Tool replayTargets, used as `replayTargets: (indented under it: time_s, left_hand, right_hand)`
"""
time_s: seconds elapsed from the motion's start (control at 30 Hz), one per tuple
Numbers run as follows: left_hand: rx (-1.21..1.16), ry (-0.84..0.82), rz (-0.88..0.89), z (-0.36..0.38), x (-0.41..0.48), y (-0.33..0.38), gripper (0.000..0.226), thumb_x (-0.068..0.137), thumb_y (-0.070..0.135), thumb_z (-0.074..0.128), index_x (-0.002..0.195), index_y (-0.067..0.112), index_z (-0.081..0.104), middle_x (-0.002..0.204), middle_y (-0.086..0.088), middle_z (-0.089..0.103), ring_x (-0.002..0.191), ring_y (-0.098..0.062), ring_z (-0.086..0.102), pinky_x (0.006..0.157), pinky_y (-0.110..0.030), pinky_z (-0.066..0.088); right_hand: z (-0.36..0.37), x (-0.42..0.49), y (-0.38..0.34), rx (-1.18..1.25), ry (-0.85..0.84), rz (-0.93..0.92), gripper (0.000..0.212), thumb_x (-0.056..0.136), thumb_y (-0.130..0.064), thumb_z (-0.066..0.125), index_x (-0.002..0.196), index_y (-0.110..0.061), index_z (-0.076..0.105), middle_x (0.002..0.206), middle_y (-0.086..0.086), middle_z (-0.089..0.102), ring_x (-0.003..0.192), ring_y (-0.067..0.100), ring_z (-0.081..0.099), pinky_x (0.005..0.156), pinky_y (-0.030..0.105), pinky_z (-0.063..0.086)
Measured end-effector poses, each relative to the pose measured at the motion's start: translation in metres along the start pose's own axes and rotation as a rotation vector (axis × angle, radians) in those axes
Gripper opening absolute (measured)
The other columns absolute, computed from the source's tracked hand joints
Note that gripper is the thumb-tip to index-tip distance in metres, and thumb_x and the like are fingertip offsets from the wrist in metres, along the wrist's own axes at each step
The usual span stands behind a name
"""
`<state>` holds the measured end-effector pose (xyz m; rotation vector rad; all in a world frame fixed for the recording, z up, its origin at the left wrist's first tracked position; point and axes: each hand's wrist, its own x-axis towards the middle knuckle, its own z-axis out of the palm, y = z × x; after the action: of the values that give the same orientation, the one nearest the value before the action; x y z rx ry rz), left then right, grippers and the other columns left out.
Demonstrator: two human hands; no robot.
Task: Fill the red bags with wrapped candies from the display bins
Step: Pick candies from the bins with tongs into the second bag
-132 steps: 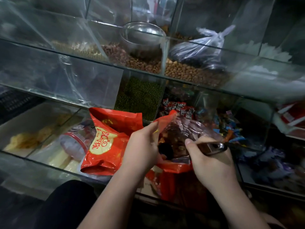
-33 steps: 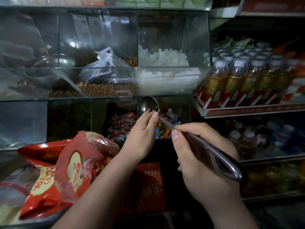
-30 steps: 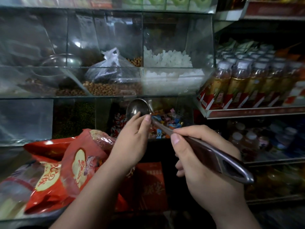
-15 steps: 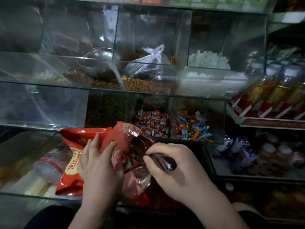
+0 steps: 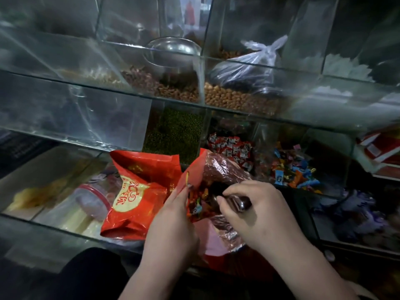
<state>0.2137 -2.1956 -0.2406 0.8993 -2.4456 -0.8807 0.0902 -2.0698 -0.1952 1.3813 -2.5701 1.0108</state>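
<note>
Holding the bag (image 5: 225, 169) open with the left hand (image 5: 173, 224), fingers (image 5: 187, 189) hooked over the red lip and clamped on it. Gripping the scoop (image 5: 240, 203) with the right hand (image 5: 257, 211), fingers wrapped tight round the handle, bowl down inside the mouth and mostly hidden among the candies (image 5: 199, 200). Probably mid-tip, emptying a scoopful.

Bag right between the two sets of fingers, leaning on the glass shelf (image 5: 65, 229). Just left of the left fingers, a second bag (image 5: 138, 191), plump, lying on its side. Beyond the right fingers, well within reach, the candy bins (image 5: 255, 135).

Likely to handle as thin crinkly film: soft, slick, no stiffness of its own, light but gaining weight with each scoop. Best taken at the lip, pinched firmly, with support under the belly once full, since a slack mouth would fold shut or spill. Candies small, hard and slippery in their wrappers, so apt to skitter off if tipped fast.
</note>
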Motion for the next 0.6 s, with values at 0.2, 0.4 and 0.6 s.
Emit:
replayTargets:
  time_s: [0.2, 0.4, 0.6]
  left_hand:
    - [-0.015, 0.039, -0.019, 0.001, 0.004, -0.002, 0.069, 0.082, 0.006, 0.060, 0.146, 0.030, 0.049, 0.138, 0.011, 0.056, 0.116, -0.009, 0.057, 0.087, -0.008, 0.035]
    - [-0.041, 0.040, -0.033, 0.004, 0.003, -0.004, 0.076, 0.076, 0.009, 0.066, 0.147, 0.029, 0.047, 0.139, 0.010, 0.057, 0.116, -0.005, 0.051, 0.086, -0.006, 0.031]
    - [-0.076, -0.008, -0.030, 0.004, 0.000, 0.006, 0.081, 0.068, 0.027, 0.051, 0.149, 0.028, 0.044, 0.148, 0.010, 0.050, 0.133, -0.007, 0.047, 0.103, -0.010, 0.028]
  right_hand:
    - [0.027, 0.011, 0.009, 0.111, -0.041, 0.181, 0.035, 0.088, -0.038, 0.072, 0.066, -0.012, 0.065, 0.062, -0.003, 0.064, 0.062, 0.011, 0.062, 0.061, 0.038, 0.052]
    - [0.035, -0.003, 0.015, 0.355, -0.012, 0.400, 0.031, 0.087, -0.035, 0.072, 0.069, -0.010, 0.068, 0.054, 0.003, 0.063, 0.050, 0.017, 0.061, 0.048, 0.030, 0.045]
    - [0.042, -0.008, 0.019, 0.368, 0.138, 0.465, 0.027, 0.091, -0.031, 0.076, 0.069, -0.017, 0.073, 0.056, 0.000, 0.067, 0.053, 0.015, 0.066, 0.055, 0.036, 0.054]
